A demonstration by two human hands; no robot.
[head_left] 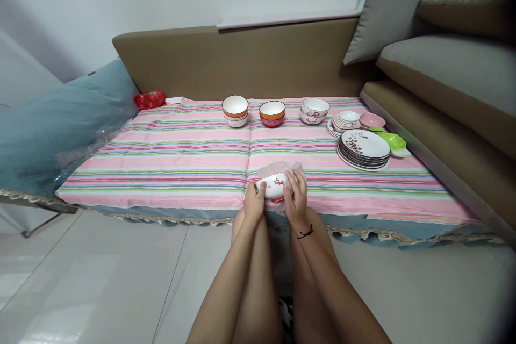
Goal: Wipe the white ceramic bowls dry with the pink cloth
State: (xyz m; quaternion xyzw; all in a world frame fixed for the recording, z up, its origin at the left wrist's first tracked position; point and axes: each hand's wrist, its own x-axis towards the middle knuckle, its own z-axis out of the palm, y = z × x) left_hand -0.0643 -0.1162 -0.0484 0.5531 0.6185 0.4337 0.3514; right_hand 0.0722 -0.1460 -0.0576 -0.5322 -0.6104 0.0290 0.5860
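Tilted on its side above the front edge of the striped cloth is a white bowl [271, 186] with red flowers and a red foot. My left hand [255, 200] grips its left side, thumb on the outer wall. On the right side, my right hand [296, 196] presses a pale, thin cloth [299, 169] against the bowl; part of this cloth shows behind the bowl. The bowl's inside faces away from me and is hidden. Farther back stand three small stacks of bowls: a left stack [235, 111], a middle stack [272, 114] and a right stack [314, 110].
Dark-rimmed plates [368, 145] are piled at the right, near small white dishes [349, 117], a pink bowl [371, 120] and a green leaf-shaped dish [394, 145]. A red bundle [150, 100] lies at the back left. Grey cushions [451, 64] crowd the right side.
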